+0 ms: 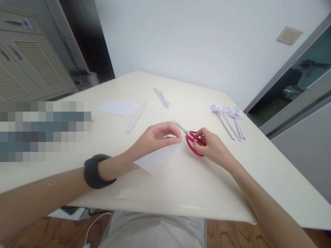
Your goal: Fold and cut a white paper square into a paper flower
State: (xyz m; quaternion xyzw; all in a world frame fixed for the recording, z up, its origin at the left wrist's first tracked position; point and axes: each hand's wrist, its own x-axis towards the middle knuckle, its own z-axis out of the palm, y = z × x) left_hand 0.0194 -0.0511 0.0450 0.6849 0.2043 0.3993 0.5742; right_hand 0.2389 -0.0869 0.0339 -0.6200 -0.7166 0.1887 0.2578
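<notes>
My right hand point(212, 148) grips red-handled scissors point(193, 139), fingers through the loops, the metal blades pointing up and left over the table. My left hand point(155, 137), with a dark band on its wrist, pinches the upper edge of a white sheet of paper point(155, 160) that lies under it on the cream table point(181, 186). The blade tips sit just above my left fingers, close to the paper's top corner. Whether the blades touch the paper I cannot tell.
Rolled white paper sticks lie about: one point(137, 115) left of centre, a thin pair point(161, 97) further back, and several with folded paper tops point(229, 119) at the right. A flat white paper piece point(117, 107) lies at the back left. The table's edge runs near my body.
</notes>
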